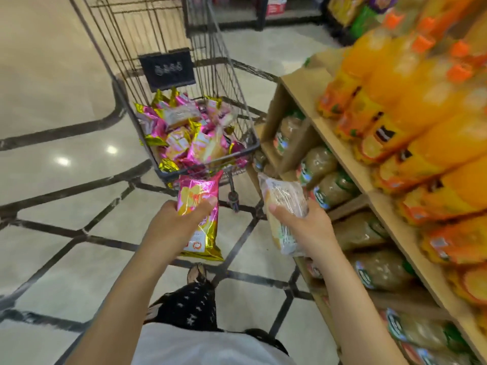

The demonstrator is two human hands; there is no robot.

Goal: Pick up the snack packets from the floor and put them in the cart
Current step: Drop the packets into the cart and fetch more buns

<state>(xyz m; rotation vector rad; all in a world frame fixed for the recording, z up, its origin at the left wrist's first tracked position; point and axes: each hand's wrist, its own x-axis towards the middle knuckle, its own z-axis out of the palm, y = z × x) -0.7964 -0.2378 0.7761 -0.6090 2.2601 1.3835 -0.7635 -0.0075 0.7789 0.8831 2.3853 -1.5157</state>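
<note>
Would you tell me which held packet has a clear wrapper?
The clear packet in the right hand; the left hand holds a pink-and-gold foil packet.

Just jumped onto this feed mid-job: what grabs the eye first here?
In the middle foreground, the left hand grips a pink-and-gold packet and the right hand grips a clear-wrapped packet, both just short of the cart. The cart's basket already holds a heap of shiny packets. Bright orange bottles fill the upper shelf on the right.
</note>
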